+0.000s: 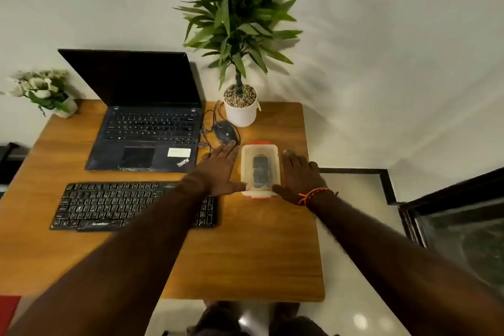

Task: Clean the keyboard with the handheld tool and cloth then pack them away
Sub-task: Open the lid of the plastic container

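The left hand (pixel 218 169) lies flat with fingers straight along the left side of a clear plastic box (pixel 260 170), its thumb touching the box's near corner; its grip is open and holds nothing. The right hand (pixel 298 177) mirrors it on the right side, fingers straight, thumb at the near edge, an orange cord bracelet (pixel 311 195) on the wrist. The box has orange clips at its near and far ends, and a dark object shows blurred through its top. It stands on the wooden bench (pixel 245 254), right of the black keyboard (pixel 120 206), which the left forearm crosses. Beyond lie an open laptop (pixel 144 123), a wired mouse (pixel 225 132) and a potted plant (pixel 240 106); a small flower pot (pixel 49 95) sits at the far left corner against the pale wall.
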